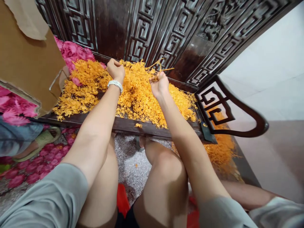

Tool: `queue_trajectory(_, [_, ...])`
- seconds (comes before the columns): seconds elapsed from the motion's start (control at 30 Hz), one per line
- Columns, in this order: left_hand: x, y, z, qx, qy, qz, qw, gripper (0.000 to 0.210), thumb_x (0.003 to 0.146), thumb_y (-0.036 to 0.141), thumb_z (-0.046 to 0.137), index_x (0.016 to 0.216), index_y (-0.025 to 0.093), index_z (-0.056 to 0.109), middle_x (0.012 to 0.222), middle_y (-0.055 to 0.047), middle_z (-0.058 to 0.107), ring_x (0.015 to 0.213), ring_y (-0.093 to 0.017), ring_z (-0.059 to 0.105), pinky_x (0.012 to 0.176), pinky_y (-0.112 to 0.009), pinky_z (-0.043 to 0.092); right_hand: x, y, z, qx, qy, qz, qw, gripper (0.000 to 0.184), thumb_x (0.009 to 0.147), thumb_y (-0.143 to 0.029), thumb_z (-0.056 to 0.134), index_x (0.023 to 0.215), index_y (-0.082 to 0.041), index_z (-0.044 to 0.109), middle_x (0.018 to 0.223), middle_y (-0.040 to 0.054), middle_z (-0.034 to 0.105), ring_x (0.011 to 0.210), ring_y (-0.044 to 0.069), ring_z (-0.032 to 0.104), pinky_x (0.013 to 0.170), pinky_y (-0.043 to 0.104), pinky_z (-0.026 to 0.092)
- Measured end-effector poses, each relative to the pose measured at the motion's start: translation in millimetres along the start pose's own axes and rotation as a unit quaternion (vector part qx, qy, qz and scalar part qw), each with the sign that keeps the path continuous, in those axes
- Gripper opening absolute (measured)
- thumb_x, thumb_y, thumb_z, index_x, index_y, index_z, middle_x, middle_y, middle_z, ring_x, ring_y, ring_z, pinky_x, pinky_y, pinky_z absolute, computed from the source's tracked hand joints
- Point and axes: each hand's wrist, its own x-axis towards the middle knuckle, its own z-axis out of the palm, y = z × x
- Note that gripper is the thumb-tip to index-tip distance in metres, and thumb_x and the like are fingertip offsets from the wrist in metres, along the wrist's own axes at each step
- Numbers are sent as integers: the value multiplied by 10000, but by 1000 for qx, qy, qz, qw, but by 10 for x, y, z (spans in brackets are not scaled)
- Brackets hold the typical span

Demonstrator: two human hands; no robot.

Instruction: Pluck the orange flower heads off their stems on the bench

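Observation:
A broad heap of small orange-yellow plastic flower pieces (140, 98) covers the seat of a dark carved wooden bench (78, 119). My left hand (116, 70), with a white watch band (115, 84) at the wrist, hovers over the left part of the heap. Its fingers are curled closed, and whatever they hold is hidden. Over the heap's right part, my right hand (160, 85) is turned palm up with bent fingers pinching a thin orange strip (159, 65). Loose ends of the strip stick out above the fingertips.
Pink plastic flowers (73, 52) lie behind a cardboard box (28, 60) at left, with more on the floor. A person's slippered foot (40, 144) is at left, another person's limb (249, 193) at right. The bench's curved armrest (258, 126) juts out near orange strands (220, 152).

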Motion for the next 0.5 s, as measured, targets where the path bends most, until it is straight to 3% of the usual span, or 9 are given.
queue_trajectory(0.07, [28, -70, -149, 15, 83, -38, 996, 59, 970, 244, 581, 972, 221, 636, 1112, -70, 741, 1157, -234, 640, 1066, -443, 465, 95, -136, -156, 10, 15, -24, 1000, 407, 1022, -566, 531, 784, -245, 452, 817, 16, 556, 910, 215, 650, 893, 473, 612])
queue_trajectory(0.2, [23, -380, -509, 58, 99, -74, 991, 145, 1016, 159, 527, 1141, 123, 592, 1245, -83, 683, 1163, -199, 582, 1093, -458, 395, 149, -523, -575, 36, 58, -56, 996, 368, 1048, -470, 497, 764, -241, 449, 757, -11, 500, 760, 162, 598, 846, 391, 600])
queue_trajectory(0.3, [-5, -470, -705, 83, 65, -115, 988, 232, 1056, 264, 566, 1245, 136, 610, 1313, -83, 654, 1269, -261, 523, 1137, -563, 335, 63, -721, -761, 49, 86, -43, 994, 381, 1060, -492, 477, 769, -246, 467, 716, -20, 474, 699, 159, 564, 795, 369, 587])
queue_trajectory(0.37, [-14, -322, -783, 122, 17, -92, 988, 301, 1056, 353, 602, 1265, 143, 657, 1335, -117, 655, 1414, -347, 396, 1169, -689, 240, -6, -759, -759, 42, 90, -21, 995, 409, 1060, -550, 470, 781, -251, 488, 710, -17, 487, 693, 167, 563, 766, 370, 578])
queue_trajectory(0.43, [-20, -14, -821, 166, -4, -16, 986, 375, 1044, 405, 621, 1293, 131, 681, 1404, -162, 636, 1505, -416, 252, 1172, -780, 149, -66, -747, -673, 32, 85, 3, 996, 437, 1049, -607, 480, 792, -254, 504, 712, -9, 508, 708, 178, 576, 754, 375, 574])
queue_trajectory(0.5, [-43, 383, -799, 180, -24, 89, 979, 428, 1026, 467, 639, 1283, 131, 707, 1439, -175, 624, 1485, -442, 290, 1178, -786, 168, -125, -733, -547, 30, 75, 16, 997, 462, 1022, -661, 516, 800, -256, 515, 718, 2, 538, 755, 195, 611, 768, 391, 584])
